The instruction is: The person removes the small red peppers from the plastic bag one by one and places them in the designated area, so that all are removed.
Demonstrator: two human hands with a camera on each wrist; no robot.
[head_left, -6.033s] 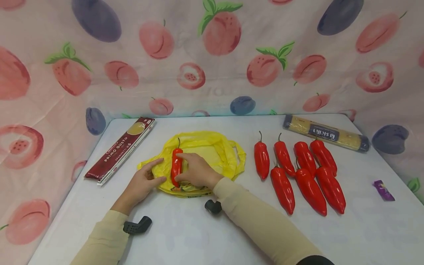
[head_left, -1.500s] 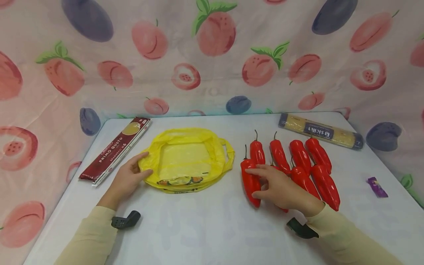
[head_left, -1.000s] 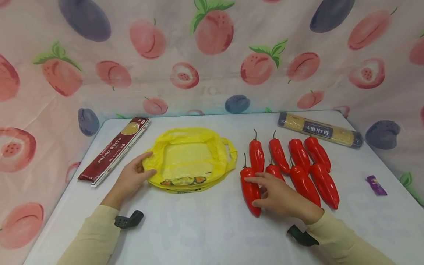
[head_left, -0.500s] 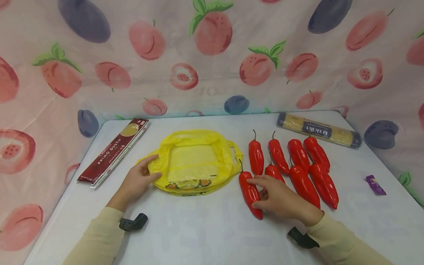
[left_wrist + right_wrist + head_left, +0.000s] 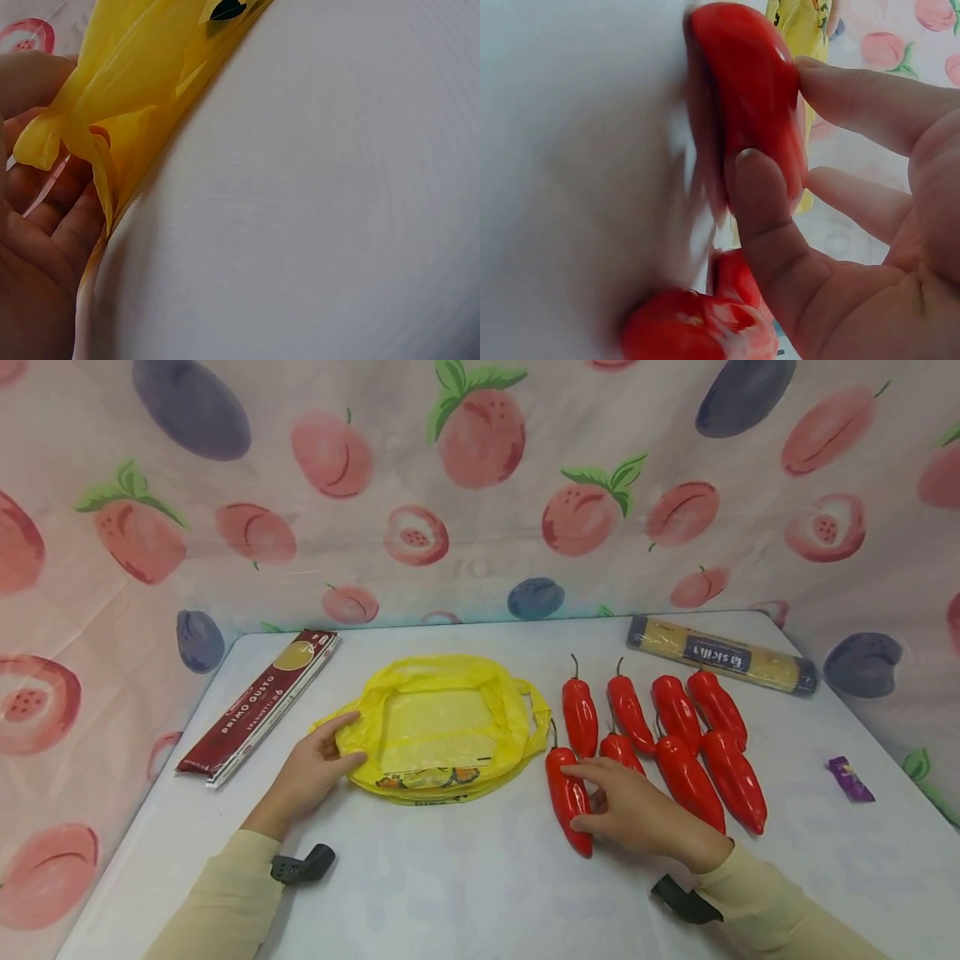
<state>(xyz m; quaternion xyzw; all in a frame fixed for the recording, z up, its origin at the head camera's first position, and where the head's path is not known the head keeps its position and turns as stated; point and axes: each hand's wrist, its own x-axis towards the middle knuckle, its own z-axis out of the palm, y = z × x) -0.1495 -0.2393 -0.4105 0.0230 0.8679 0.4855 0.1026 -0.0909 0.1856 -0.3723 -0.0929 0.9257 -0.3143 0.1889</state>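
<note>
A yellow plastic bag point(image 5: 435, 727) lies flattened on the white table, its mouth facing up. At its left end my left hand point(image 5: 315, 768) holds the bag's gathered edge. In the left wrist view a yellow fold runs between the thumb and fingers, and some fingertips are hidden behind it. My right hand point(image 5: 630, 802) pinches a long red pepper point(image 5: 566, 797) between thumb and fingertips, just right of the bag. Its curved stem points to the far side. The right wrist view shows this pepper point(image 5: 757, 82) close to the tabletop, with another pepper point(image 5: 679, 330) near it.
Several more red peppers point(image 5: 678, 710) lie in two rows behind and right of my right hand. A maroon spaghetti pack point(image 5: 258, 710) lies at the far left, a clear spaghetti pack point(image 5: 720, 654) at the far right. A small purple wrapped sweet point(image 5: 851, 779) lies near the right edge.
Six seconds ago my right hand held a pepper over the bag; that pepper is now beside it. Since then it has shifted slightly nearer me. Lately my left hand and the bag have moved right.
</note>
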